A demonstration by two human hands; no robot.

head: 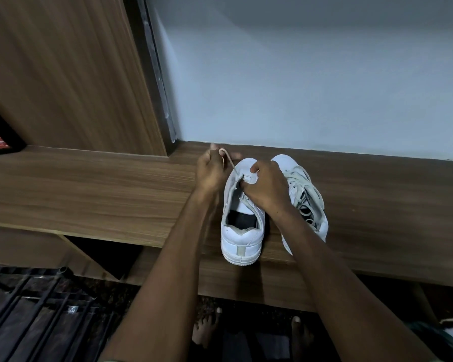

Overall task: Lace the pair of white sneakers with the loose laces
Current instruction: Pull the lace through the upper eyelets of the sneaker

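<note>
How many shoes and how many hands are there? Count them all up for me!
White sneakers: 2, left sneaker and right sneaker
Hands: 2, left hand and right hand
Total: 4

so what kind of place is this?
Probably a home, at a built-in wood-laminate shelf unit against a painted wall. The person stands barefoot, bare feet on the floor, hands working a white sneaker on the shelf.
</note>
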